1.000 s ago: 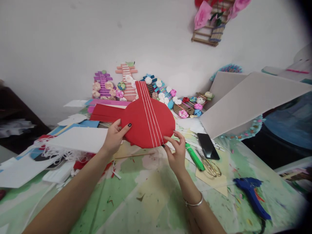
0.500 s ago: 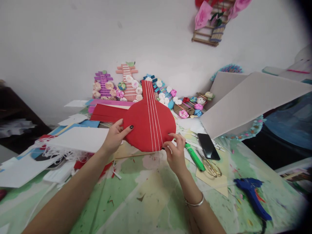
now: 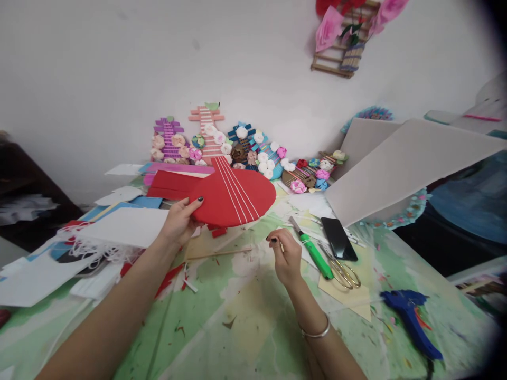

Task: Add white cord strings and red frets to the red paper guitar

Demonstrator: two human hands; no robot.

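My left hand (image 3: 179,222) grips the near left edge of a red guitar-shaped foam piece (image 3: 229,195) strung with white threads. The piece is tilted nearly flat above the table. My right hand (image 3: 285,257) is off the piece, below and to its right. Its fingers are curled and pinched together; whether they hold a thread is too small to tell. A green-handled cutter (image 3: 313,253) lies just right of that hand.
Scissors (image 3: 344,272), a black phone (image 3: 338,238) and a blue glue gun (image 3: 412,322) lie at right. White foam sheets (image 3: 127,227) and paper scraps pile up at left. Decorated craft guitars (image 3: 206,137) line the wall. Large grey boards (image 3: 400,163) lean at the right.
The red piece has tipped from upright to nearly flat. My right hand let go of its lower edge and pulled back toward me with fingers pinched.
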